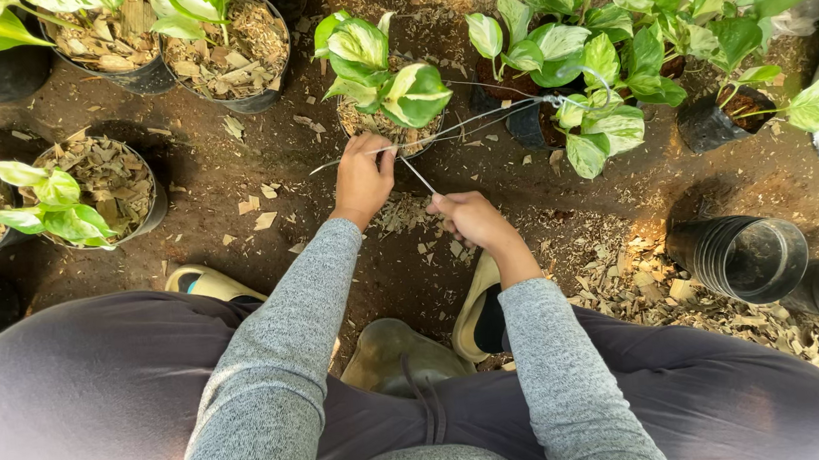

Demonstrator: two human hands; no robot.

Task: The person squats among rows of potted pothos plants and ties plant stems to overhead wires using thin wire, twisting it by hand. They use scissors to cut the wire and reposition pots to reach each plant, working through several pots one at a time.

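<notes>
My left hand (364, 178) pinches thin grey wires (479, 120) that run right toward a hooked end among the leaves. My right hand (467, 218) grips one short strand (417, 174) of that wire just below the left hand. Both hands hover over bare soil in front of a small black pot (377, 125) holding a plant with green and cream leaves (385, 71). Grey sleeves cover both arms, and my knees in dark trousers fill the lower view.
Black pots with leafy plants (601, 59) stand at the upper right; pots filled with dry chips (230, 54) sit at the upper left and left (114, 185). A stack of empty black pots (743, 254) lies at the right. Wood chips litter the ground.
</notes>
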